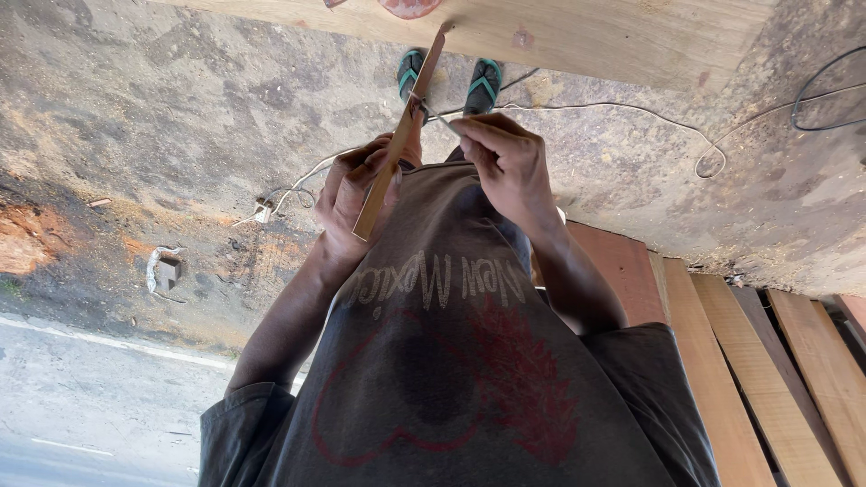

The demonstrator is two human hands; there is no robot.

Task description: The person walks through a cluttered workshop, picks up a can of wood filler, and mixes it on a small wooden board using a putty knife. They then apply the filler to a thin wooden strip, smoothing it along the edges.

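Left hand (354,200) grip clenched around a thin flat wooden strip (400,135), smooth and pale brown, slanting past the fingers at both ends. Right hand (507,162) grip pinches a slim metal tool (435,114), tip touching the strip just beyond the left grip. Rough concrete floor (180,99) and a thin white cable (622,110) beyond. Reddish planks (722,379) lie beside the right forearm.
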